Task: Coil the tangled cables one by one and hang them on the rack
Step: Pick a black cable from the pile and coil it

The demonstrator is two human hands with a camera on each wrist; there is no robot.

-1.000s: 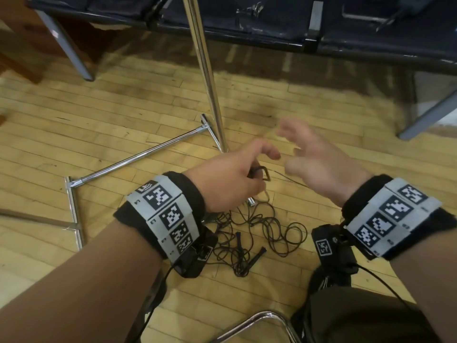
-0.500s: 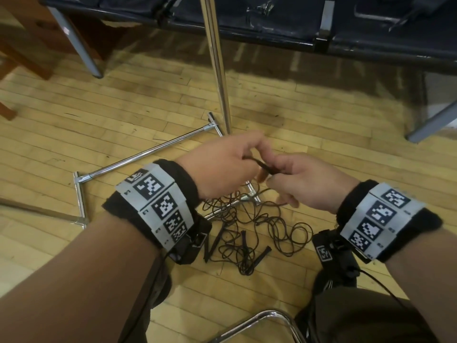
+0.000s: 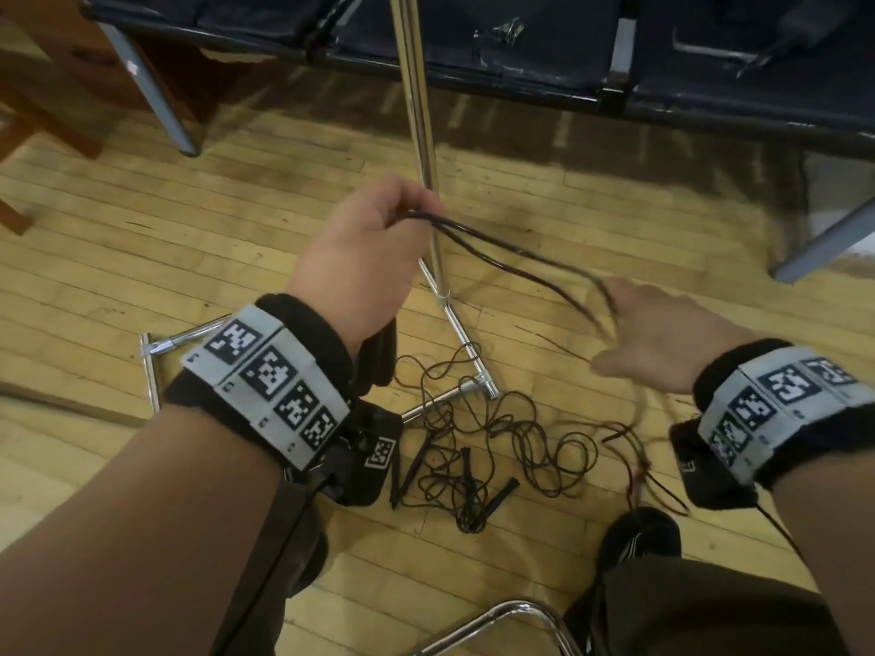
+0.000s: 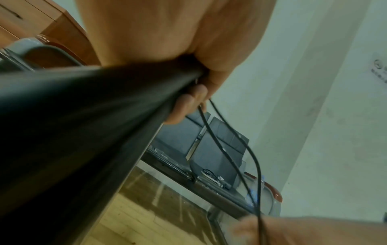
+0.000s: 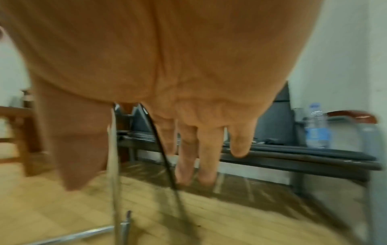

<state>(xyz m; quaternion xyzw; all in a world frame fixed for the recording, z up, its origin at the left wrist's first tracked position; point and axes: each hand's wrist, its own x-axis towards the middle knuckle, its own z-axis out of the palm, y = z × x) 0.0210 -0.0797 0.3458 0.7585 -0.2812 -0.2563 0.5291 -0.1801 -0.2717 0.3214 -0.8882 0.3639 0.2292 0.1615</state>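
Meanwhile, the left hand (image 3: 364,258) is holding up a thin dark cable (image 3: 511,250), its fingers (image 4: 184,107) curled around the strands; in the left wrist view two strands are dropping from the fist toward the other hand. The left hand is also gripping a thicker black piece that is hanging below its wrist and filling much of the left wrist view. The strands are running across, in front of the chrome pole of the rack (image 3: 421,134), to the right hand (image 3: 663,338), which is blurred. The right hand is spreading its fingers (image 5: 207,149) straight, not clasping anything; in the right wrist view the cable is passing between thumb and forefinger. Whether it is touching the skin there, I cannot tell.

Below the hands, the tangled cables (image 3: 492,437) are lying in loose loops on the wooden floor (image 3: 236,220), with several dark plugs among them. Some loops are lying over a chrome bar of the rack's base, which is resting on the floor. Beyond the rack a row of dark seats (image 3: 521,49) is standing along the wall. Both wrists are wearing black bands with printed markers.
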